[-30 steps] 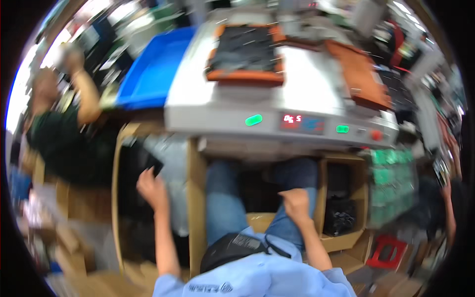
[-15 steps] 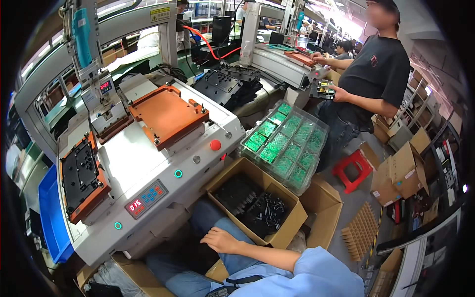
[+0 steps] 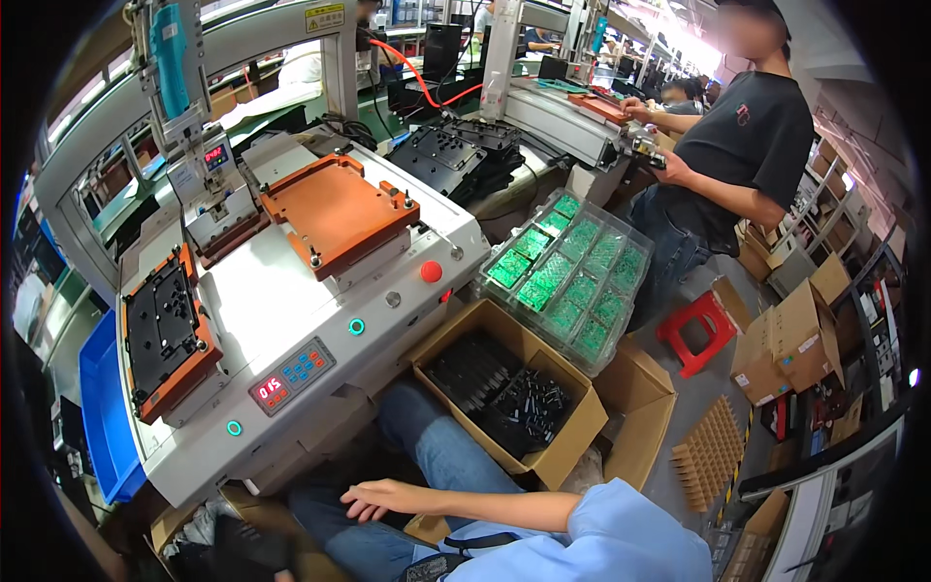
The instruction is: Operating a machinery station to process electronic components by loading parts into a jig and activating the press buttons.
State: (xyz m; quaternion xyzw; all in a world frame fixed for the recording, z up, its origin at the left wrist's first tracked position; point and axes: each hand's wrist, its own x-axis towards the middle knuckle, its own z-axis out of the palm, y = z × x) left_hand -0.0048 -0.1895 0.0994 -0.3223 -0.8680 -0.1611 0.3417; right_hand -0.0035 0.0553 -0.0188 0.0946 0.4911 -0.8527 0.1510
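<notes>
At 7 o'clock in your view, your right hand lies over your lap, empty, fingers loosely extended. Also toward 7, at the bottom edge, a sliver of your left hand shows beside a blurred black part; whether its fingers grip it, you cannot tell. At 5 o'clock, 1 carton holds black pieces.

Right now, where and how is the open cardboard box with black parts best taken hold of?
Probably by the upper rim of the cardboard box, on its lower-right wall in the picture, with the right hand coming from above: the top is open and that wall's edge stands uncovered, while black parts lie inside.
</notes>
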